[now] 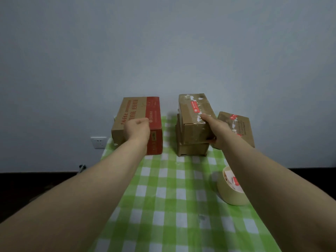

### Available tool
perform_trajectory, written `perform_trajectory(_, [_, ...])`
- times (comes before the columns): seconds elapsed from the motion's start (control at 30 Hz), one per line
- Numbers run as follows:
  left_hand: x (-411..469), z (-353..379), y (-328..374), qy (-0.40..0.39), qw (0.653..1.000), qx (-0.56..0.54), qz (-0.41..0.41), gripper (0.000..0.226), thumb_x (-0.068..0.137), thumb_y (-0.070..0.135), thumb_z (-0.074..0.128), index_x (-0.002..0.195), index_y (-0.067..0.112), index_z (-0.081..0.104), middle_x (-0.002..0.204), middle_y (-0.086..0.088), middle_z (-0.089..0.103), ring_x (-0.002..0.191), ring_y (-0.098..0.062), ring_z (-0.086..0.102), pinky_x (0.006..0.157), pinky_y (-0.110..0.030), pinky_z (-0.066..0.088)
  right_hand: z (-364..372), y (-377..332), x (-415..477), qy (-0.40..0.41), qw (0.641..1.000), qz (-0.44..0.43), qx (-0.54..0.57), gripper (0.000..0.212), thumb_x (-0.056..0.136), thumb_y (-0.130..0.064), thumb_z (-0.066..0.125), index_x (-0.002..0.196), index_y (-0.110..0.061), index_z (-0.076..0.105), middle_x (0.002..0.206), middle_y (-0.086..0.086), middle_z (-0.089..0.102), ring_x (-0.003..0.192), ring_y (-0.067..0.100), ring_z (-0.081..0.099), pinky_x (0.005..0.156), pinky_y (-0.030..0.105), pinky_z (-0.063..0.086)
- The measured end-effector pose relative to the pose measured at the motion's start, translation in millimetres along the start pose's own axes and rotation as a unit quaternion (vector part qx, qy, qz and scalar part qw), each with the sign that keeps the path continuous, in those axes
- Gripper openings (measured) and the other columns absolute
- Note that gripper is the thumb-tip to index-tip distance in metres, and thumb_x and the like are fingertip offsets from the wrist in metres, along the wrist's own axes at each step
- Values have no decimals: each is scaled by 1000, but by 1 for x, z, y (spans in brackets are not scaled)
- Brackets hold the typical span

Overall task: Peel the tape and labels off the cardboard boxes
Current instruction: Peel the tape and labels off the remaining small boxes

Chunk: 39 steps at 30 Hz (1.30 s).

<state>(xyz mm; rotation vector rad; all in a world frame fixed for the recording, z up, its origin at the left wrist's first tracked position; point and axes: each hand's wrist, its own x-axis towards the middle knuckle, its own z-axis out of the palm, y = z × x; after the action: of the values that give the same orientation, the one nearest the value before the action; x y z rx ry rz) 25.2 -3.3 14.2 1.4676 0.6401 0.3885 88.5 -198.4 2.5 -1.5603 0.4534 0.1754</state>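
A round tan container is seen at the right edge of the table, partly hidden by the right forearm, and white and red peeled scraps are held inside it. At the far end of the table a large box with a red band and red print is laid on the left. The left hand is set against its top face with the fingers curled in; whether anything is pinched between them cannot be told. In the middle a top box is stacked on a lower box, and its upper face is marked with torn white remnants and a red label. This top box is gripped by the right hand, the thumb laid along the top face and the fingers wrapped under the near right corner. A third box, also bearing torn white and red patches, is propped tilted just beside the stack. The table is covered with a green-and-white checked cloth. A plain pale wall is seen behind, with a white socket low on the left, and a dark floor below.
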Motion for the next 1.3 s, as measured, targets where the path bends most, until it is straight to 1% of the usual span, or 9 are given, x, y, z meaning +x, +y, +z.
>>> perform_trajectory(0.2, [11, -10, -10, 26, 1000, 2, -7, 18, 92, 11, 55, 104, 15, 68, 92, 7, 58, 71, -7, 53, 53, -20, 42, -1, -1, 8, 25, 1000, -4, -5, 83, 69, -53, 74, 132, -11, 42, 125, 8, 50, 107, 29, 52, 88, 46, 53])
perform_trajectory(0.3, [11, -16, -12, 36, 999, 7, -5, 21, 90, 8, 54, 103, 16, 68, 116, -1, 61, 100, -21, 59, 82, -34, 53, 1, -1, -4, 93, 989, -35, -107, 86, 79, -66, 54, 138, -7, 35, 132, 12, 46, 120, 35, 46, 99, 50, 43])
perform_trajectory(0.43, [17, -37, -17, 77, 997, 3, 2, 36, 88, -1, 45, 111, 16, 68, 121, -4, 61, 103, -24, 58, 91, -32, 49, 18, 2, -31, 231, 871, -310, -305, 45, 91, -34, 48, 132, -15, 45, 139, 11, 39, 131, 28, 31, 110, 41, 22])
perform_trajectory(0.53, [27, -55, -20, 123, 992, -23, -3, 39, 86, -3, 41, 112, 13, 67, 115, -8, 65, 97, -27, 61, 88, -31, 51, 47, 7, -51, 136, 813, -485, -292, 29, 89, -10, 48, 116, -12, 58, 121, 9, 51, 111, 23, 47, 95, 30, 35])
perform_trajectory(0.8, [55, -81, -25, 100, 994, 14, -42, 37, 93, -2, 36, 126, -6, 51, 132, -23, 51, 129, -30, 40, 92, -44, 42, 124, 21, -51, -59, 934, -203, -289, 39, 99, -29, 39, 127, -2, 44, 119, 11, 55, 110, 28, 55, 82, 31, 41])
perform_trajectory(0.9, [62, -80, -26, 36, 998, 1, -46, 21, 95, 8, 42, 81, 6, 58, 87, -14, 60, 79, -28, 54, 55, -30, 40, 135, 28, -46, -66, 963, -137, -224, 35, 99, -32, 38, 104, -3, 57, 96, 9, 58, 85, 24, 55, 71, 28, 38])
perform_trajectory(1.0, [69, -81, -32, -19, 994, -74, -75, 25, 96, 27, 50, 109, 9, 62, 103, -7, 65, 85, -20, 62, 65, -26, 47, 146, 41, -51, -52, 958, -190, -208, 35, 98, -29, 39, 120, -10, 58, 110, 8, 65, 94, 22, 59, 76, 30, 45])
perform_trajectory(1.2, [64, -96, -31, -14, 979, -141, -144, 40, 93, 39, 52, 121, 11, 57, 125, -6, 59, 114, -24, 58, 93, -34, 44, 170, 57, -91, -54, 829, -463, -308, 58, 95, -13, 41, 149, -19, 21, 156, -3, 19, 145, 12, 14, 120, 33, 8])
perform_trajectory(1.3, [60, -101, -42, -63, 961, -191, -190, 29, 96, 34, 45, 90, 12, 63, 91, -9, 70, 75, -20, 65, 73, -35, 49, 176, 52, -101, -57, 768, -509, -384, 71, 87, 0, 44, 149, -19, 16, 158, -5, 12, 146, 12, 7, 117, 30, -5])
